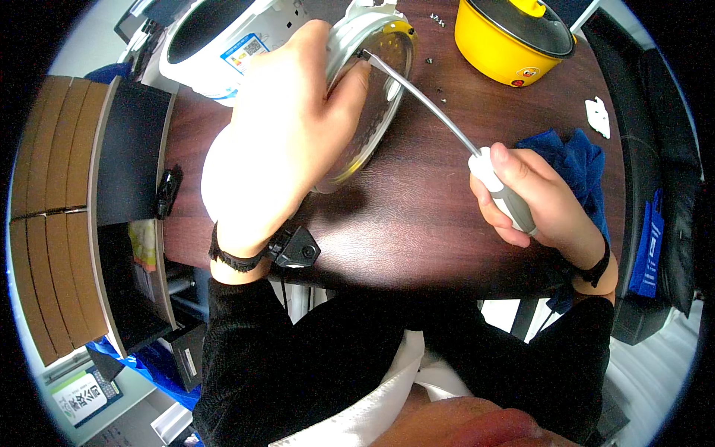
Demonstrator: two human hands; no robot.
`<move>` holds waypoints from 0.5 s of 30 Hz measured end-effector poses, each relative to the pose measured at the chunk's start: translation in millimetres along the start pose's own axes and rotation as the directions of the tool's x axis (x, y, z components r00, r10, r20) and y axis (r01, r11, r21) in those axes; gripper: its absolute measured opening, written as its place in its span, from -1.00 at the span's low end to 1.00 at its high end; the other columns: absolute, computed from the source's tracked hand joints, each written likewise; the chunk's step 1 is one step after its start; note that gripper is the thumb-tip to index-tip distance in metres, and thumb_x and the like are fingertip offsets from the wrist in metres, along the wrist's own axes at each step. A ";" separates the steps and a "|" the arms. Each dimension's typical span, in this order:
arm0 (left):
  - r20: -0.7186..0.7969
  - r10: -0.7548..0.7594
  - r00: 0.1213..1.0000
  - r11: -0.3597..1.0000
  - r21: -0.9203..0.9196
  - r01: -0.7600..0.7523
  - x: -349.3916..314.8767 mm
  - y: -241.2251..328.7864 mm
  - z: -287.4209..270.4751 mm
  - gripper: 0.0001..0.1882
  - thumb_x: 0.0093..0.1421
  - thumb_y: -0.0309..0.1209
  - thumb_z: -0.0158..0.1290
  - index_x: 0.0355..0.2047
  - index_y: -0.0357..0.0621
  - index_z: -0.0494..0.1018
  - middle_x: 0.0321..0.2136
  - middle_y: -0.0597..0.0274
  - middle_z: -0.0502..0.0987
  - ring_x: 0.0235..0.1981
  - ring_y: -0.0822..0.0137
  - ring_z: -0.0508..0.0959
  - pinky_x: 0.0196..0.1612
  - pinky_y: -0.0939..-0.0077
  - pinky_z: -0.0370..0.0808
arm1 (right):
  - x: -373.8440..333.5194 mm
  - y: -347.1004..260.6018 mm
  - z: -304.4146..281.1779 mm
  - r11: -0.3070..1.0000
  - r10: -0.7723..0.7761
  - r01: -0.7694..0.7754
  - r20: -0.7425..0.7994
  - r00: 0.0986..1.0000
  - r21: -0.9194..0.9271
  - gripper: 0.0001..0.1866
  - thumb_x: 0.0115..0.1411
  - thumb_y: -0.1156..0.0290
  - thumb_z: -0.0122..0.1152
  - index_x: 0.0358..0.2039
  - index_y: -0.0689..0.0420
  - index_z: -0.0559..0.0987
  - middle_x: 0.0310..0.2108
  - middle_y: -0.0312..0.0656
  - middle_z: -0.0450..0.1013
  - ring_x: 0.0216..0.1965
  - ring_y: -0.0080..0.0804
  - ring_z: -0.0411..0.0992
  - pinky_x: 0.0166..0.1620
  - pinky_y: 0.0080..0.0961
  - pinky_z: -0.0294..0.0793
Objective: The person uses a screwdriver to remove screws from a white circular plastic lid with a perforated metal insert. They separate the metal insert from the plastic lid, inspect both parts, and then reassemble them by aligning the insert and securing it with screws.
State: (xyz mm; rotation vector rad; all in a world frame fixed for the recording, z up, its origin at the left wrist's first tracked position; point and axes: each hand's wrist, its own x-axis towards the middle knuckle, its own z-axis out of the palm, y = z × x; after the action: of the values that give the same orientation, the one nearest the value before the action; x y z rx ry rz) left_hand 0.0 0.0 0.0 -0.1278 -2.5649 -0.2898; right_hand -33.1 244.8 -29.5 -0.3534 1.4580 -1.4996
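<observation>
My left hand (pixel 287 112) is closed on the rim of a round lid (pixel 389 119), which has a white edge and a shiny inner face. The lid stands tilted on the table. In my right hand (pixel 544 194) is a screwdriver (pixel 432 103) with a white and grey handle and a long metal shaft. Its tip reaches the lid's upper part, close to my left thumb; whether it sits in a screw is too small to tell. Behind my left hand is a white cooker body (pixel 195 71) with a dark inside. Whether the lid is joined to it is hidden.
Several small screws (pixel 437 20) lie beyond the lid. A yellow pot (pixel 484 48) with a glass lid stands at the far right. Nearer are a white plastic piece (pixel 597 118) and a blue cloth (pixel 581 160). A black object (pixel 169 192) lies at the table's left edge.
</observation>
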 end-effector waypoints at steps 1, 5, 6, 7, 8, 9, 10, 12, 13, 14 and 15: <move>0.005 -0.005 1.000 1.000 0.008 0.005 0.6 0.9 0.3 -0.51 0.06 -0.26 0.17 -0.07 -0.32 0.39 -0.28 -0.17 0.51 -0.24 -0.01 0.54 -0.16 0.26 0.44 | -0.1 0.2 1.1 1.000 0.000 0.001 -0.012 1.000 0.011 -0.48 0.33 -0.07 -0.28 -0.48 0.14 0.38 -0.78 -0.31 0.25 -0.85 -0.63 0.18 -0.77 -0.70 0.10; 0.043 0.020 0.999 0.999 -0.033 -0.018 5.0 -0.5 -0.5 -0.53 0.06 -0.28 0.18 -0.11 -0.35 0.40 -0.34 -0.15 0.52 -0.32 -0.03 0.55 -0.26 0.27 0.46 | 0.2 0.6 -1.5 1.000 0.000 0.000 0.002 1.000 -0.024 -0.46 0.33 -0.08 -0.30 -0.50 0.13 0.38 -0.78 -0.33 0.25 -0.86 -0.64 0.15 -0.78 -0.71 0.09; 0.009 0.020 1.000 1.000 -0.017 -0.019 2.9 0.4 0.8 -0.54 0.06 -0.28 0.18 -0.12 -0.36 0.40 -0.36 -0.16 0.52 -0.35 -0.04 0.55 -0.28 0.27 0.46 | -0.7 -0.4 -3.3 1.000 0.017 -0.017 0.005 1.000 -0.019 -0.47 0.33 -0.06 -0.27 -0.50 0.14 0.38 -0.78 -0.34 0.25 -0.85 -0.64 0.17 -0.77 -0.70 0.10; -0.025 0.021 0.999 1.000 -0.002 -0.021 -0.4 2.1 3.0 -0.55 0.05 -0.29 0.18 -0.13 -0.36 0.40 -0.38 -0.16 0.52 -0.37 -0.05 0.54 -0.30 0.27 0.46 | -1.8 -2.3 -5.6 0.999 0.033 -0.033 0.007 0.999 -0.014 -0.49 0.33 -0.04 -0.24 -0.51 0.15 0.38 -0.78 -0.35 0.25 -0.83 -0.64 0.18 -0.75 -0.69 0.12; -0.059 0.022 0.998 1.000 0.013 -0.022 -2.3 3.1 4.5 -0.56 0.05 -0.30 0.18 -0.14 -0.37 0.41 -0.39 -0.16 0.52 -0.39 -0.05 0.54 -0.32 0.27 0.46 | -2.0 -3.7 -7.8 0.999 0.050 -0.050 0.008 0.999 -0.010 -0.50 0.33 -0.02 -0.21 -0.51 0.15 0.38 -0.77 -0.35 0.25 -0.81 -0.65 0.20 -0.74 -0.68 0.14; -0.046 0.038 0.998 0.999 0.007 -0.038 -1.5 1.6 3.8 -0.56 0.05 -0.31 0.18 -0.14 -0.37 0.41 -0.41 -0.16 0.52 -0.40 -0.05 0.54 -0.33 0.26 0.46 | -0.3 -4.5 -10.0 0.977 -0.051 0.036 -0.066 0.996 -0.211 -0.54 0.32 0.02 -0.15 -0.49 0.16 0.39 -0.77 -0.33 0.28 -0.79 -0.58 0.25 -0.70 -0.64 0.19; -0.033 0.054 0.998 0.999 0.000 -0.054 0.1 -1.2 3.0 -0.56 0.05 -0.31 0.18 -0.14 -0.37 0.41 -0.42 -0.16 0.51 -0.41 -0.05 0.54 -0.33 0.26 0.45 | 2.1 -5.1 -12.6 0.907 -0.164 0.103 -0.119 0.979 -0.408 -0.58 0.30 0.07 -0.09 -0.48 0.17 0.40 -0.77 -0.30 0.30 -0.76 -0.51 0.31 -0.67 -0.60 0.24; -0.014 0.074 0.997 0.997 -0.015 -0.074 2.5 -3.5 1.5 -0.56 0.05 -0.32 0.18 -0.14 -0.38 0.41 -0.44 -0.16 0.51 -0.42 -0.05 0.54 -0.34 0.26 0.45 | 7.7 1.0 -10.9 0.387 -0.665 0.210 -0.114 0.738 -0.898 -0.73 0.18 0.18 0.16 -0.39 0.15 0.46 -0.64 -0.17 0.44 -0.57 -0.22 0.47 -0.51 -0.42 0.40; -0.007 0.079 0.997 0.997 -0.023 -0.079 3.5 -3.6 0.7 -0.56 0.04 -0.32 0.19 -0.14 -0.38 0.41 -0.44 -0.16 0.51 -0.42 -0.05 0.54 -0.34 0.26 0.46 | 8.7 0.7 -10.5 0.290 -0.719 0.149 -0.112 0.686 -0.945 -0.72 0.14 0.16 0.18 -0.37 0.14 0.47 -0.59 -0.15 0.45 -0.53 -0.18 0.47 -0.49 -0.39 0.41; -0.001 0.084 0.996 0.996 -0.031 -0.084 4.2 -3.6 0.2 -0.56 0.04 -0.32 0.19 -0.14 -0.38 0.41 -0.44 -0.16 0.51 -0.42 -0.05 0.54 -0.34 0.26 0.46 | 10.1 0.1 -10.9 0.193 -0.769 0.079 -0.101 0.631 -0.978 -0.70 0.11 0.14 0.21 -0.36 0.13 0.48 -0.55 -0.13 0.47 -0.50 -0.14 0.48 -0.47 -0.37 0.43; -0.002 0.079 0.997 0.996 -0.036 -0.079 3.9 -3.8 0.1 -0.55 0.04 -0.32 0.19 -0.13 -0.38 0.40 -0.43 -0.16 0.51 -0.42 -0.05 0.54 -0.33 0.26 0.46 | 11.2 -0.6 -11.5 0.097 -0.814 0.002 -0.078 0.576 -0.995 -0.68 0.08 0.13 0.24 -0.34 0.11 0.49 -0.50 -0.11 0.48 -0.47 -0.10 0.48 -0.45 -0.34 0.44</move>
State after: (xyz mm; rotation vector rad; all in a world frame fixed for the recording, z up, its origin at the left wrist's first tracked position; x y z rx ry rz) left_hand -3.9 -3.5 1.3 -0.2423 -2.5475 -0.3060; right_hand -47.5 242.9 -36.3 -1.2733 3.1021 -0.8742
